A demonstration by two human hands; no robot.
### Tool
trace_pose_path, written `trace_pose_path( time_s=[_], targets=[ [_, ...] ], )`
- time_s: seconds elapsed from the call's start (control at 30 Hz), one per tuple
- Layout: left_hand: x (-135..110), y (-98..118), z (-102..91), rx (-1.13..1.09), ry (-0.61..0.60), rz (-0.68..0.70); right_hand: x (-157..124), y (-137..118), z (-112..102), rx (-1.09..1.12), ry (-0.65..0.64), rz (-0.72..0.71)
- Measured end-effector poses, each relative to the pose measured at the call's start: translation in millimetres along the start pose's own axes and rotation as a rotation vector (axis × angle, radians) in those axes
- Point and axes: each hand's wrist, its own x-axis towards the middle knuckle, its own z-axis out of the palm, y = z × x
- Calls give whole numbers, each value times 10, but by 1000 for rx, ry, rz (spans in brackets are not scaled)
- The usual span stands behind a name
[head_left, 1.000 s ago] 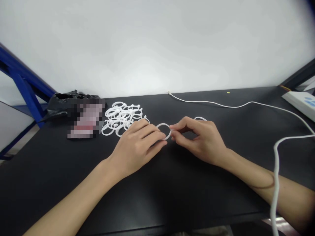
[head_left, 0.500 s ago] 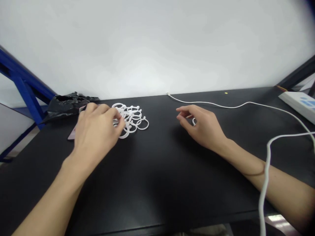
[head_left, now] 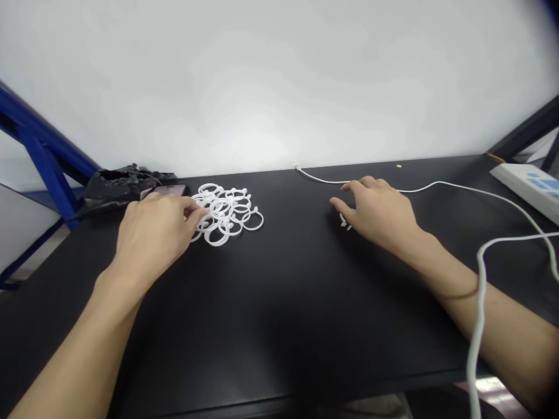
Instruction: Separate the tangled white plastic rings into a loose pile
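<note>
A pile of white plastic rings [head_left: 230,216], each with a small knob, lies left of the middle on the black table [head_left: 262,302]. Over the pile's left edge is my left hand [head_left: 157,230], its thumb and forefinger closed together against the rings. What sits between those fingertips is too small to make out. Farther right, my right hand [head_left: 378,212] hovers low with thumb and fingers apart. Beneath its thumb, small white pieces [head_left: 343,222] that look like more rings show on the table, mostly hidden by the hand.
Behind my left hand lies a phone [head_left: 171,190], partly covered, and a crumpled black plastic bag [head_left: 116,189]. A white cable [head_left: 458,185] crosses the back right towards a white power strip [head_left: 530,183]. Another cable [head_left: 479,302] hangs over my right forearm. A white wall [head_left: 279,87] rises behind.
My left hand has shifted left across the pile, uncovering more rings and the phone's top. My right hand has moved right, its thumb and fingers spreading wider and showing small white pieces below.
</note>
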Motion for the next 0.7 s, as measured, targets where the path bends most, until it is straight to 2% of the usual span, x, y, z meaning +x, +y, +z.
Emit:
trace_pose_path(
  time_s=[0.13,0.3,0.57,0.7],
  targets=[
    [25,22,-60,14,-23,-101,-3,-17,-47,-61,-153,95],
    [42,88,-110,-18,-10,-194,-4,-48,-56,-54,-270,83],
    [46,157,-168,-72,19,-284,5,-62,40,158,-205,-15],
    [39,194,-164,-92,42,-276,3,-41,101,258,-137,-28]
  ],
)
